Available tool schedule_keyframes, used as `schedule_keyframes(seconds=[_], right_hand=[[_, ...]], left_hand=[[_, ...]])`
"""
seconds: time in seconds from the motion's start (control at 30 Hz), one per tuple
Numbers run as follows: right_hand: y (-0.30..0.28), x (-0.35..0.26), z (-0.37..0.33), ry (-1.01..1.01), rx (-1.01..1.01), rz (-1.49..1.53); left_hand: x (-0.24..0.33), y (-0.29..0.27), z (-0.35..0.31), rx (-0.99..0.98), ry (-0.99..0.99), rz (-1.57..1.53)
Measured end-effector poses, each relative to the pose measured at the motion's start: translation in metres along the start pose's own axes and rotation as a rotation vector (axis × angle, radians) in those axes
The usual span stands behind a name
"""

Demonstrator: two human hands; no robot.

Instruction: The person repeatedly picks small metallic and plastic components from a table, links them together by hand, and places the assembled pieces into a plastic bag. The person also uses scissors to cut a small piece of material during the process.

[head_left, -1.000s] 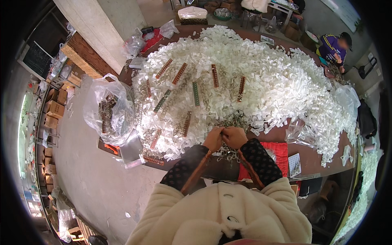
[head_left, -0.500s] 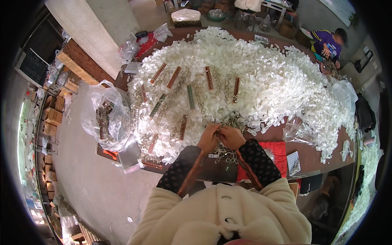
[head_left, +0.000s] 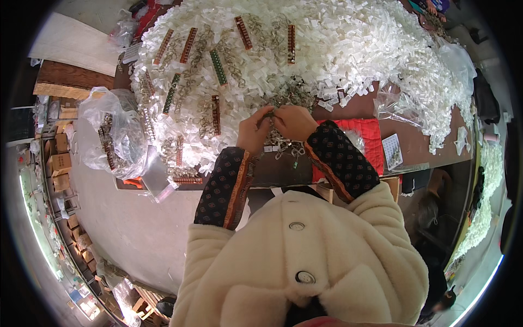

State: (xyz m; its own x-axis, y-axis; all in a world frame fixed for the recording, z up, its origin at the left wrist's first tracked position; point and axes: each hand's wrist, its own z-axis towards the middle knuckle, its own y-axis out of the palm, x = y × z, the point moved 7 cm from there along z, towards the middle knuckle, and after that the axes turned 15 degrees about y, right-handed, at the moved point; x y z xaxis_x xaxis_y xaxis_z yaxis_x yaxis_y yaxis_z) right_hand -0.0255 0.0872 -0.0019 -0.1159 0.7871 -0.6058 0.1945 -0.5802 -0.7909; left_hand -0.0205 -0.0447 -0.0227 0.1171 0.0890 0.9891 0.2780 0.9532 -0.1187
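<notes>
My left hand (head_left: 254,129) and my right hand (head_left: 295,122) meet at the fingertips over the near edge of the white heap. Both are closed in a pinch on something small, too hidden by the fingers to make out. Just beyond them lies a tangled pile of small metal rings and chains (head_left: 294,94). More metal links, with a few white tags and a small green piece, lie below the right hand at the table edge. A brown strip (head_left: 216,115) with metal rings hanging beside it rests to the left of my left hand.
A broad heap of small clear-white plastic pieces (head_left: 348,43) covers the table. Several brown and green strips (head_left: 218,66) lie on it. At left hangs a clear plastic bag (head_left: 90,136); at right are a red cloth (head_left: 366,144), a blister card (head_left: 391,152) and a person's hand (head_left: 432,9).
The view has tilted down, so the table sits higher in the picture. My hands stay together at the fingertips, with the left wrist turned more upright.
</notes>
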Motion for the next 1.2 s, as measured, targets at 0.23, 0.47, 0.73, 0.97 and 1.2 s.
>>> schedule_keyframes(seconds=[0.23,0.47,0.73,0.97,1.2], right_hand=[[0.003,0.001,0.001,0.036,0.084,-0.046],[0.006,0.001,0.004,0.032,0.105,-0.048],[-0.014,0.0,0.008,0.06,0.154,0.141],[-0.009,0.0,0.013,-0.112,0.029,0.3],[-0.006,-0.001,0.01,-0.071,0.075,0.127]], left_hand=[[-0.003,0.004,0.001,-0.041,0.07,0.267],[-0.007,0.0,0.007,0.066,0.021,0.308],[0.003,-0.002,0.016,-0.05,0.01,0.164],[0.006,-0.006,0.014,-0.084,-0.008,0.024],[0.002,-0.005,0.012,-0.078,0.079,0.203]])
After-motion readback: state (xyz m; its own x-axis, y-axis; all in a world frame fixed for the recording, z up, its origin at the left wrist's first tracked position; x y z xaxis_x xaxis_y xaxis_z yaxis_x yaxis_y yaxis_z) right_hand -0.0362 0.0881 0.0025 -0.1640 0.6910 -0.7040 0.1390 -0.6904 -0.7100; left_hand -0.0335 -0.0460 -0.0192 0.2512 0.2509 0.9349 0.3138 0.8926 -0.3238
